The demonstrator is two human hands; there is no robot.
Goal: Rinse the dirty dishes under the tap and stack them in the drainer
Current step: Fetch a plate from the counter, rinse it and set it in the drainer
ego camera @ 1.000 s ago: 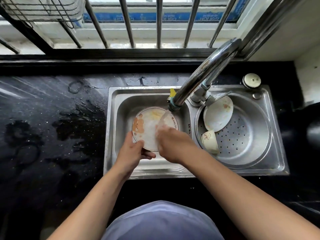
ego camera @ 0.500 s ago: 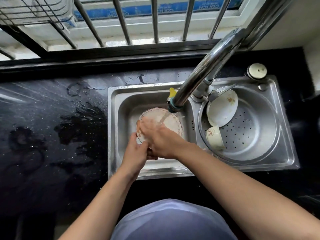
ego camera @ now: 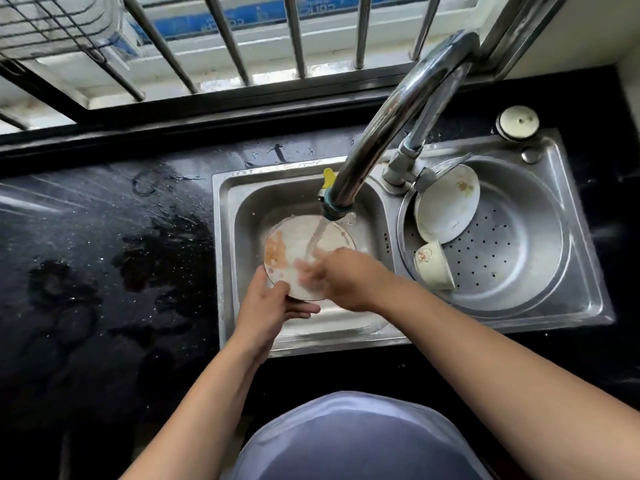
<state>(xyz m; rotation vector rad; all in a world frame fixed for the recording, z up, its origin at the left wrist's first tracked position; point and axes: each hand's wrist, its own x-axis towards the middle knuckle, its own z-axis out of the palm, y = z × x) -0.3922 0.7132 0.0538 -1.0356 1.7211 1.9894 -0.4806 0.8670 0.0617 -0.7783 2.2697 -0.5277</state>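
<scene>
Water (ego camera: 317, 237) falls from the tap (ego camera: 391, 133) onto the plate (ego camera: 294, 233), which you hold low in the left basin of the sink (ego camera: 228, 258), face up. Your left grip (ego camera: 268, 306) is clamped on the plate's near rim, thumb on top and fingers underneath; your right grip (ego camera: 346, 280) is apart, its fingers (ego camera: 308, 271) laid on the plate's face and holding nothing, though blur hides their detail. The step in hand looks like rubbing the plate clean under the stream. An orange smear (ego camera: 277, 254) covers the plate's left part, away from where the water lands and where your fingers work, so I judge the rinse about half done. Turn the plate with the left grip until the smear sits under the stream, then rub across it with flat fingertips, from the middle out to the rim, so loosened food washes off the edge into the basin rather than over the clean part. Wet glaze is likely slippery: pinch the rim firmly and press with the right grip only lightly, lest the plate slide out and strike the steel. The drainer (ego camera: 512, 268) to the right holds a bowl (ego camera: 446, 209) leaning on its far wall and a cup (ego camera: 433, 268) on its side just beside it; the bare space right of them seems the place to stand the plate.
</scene>
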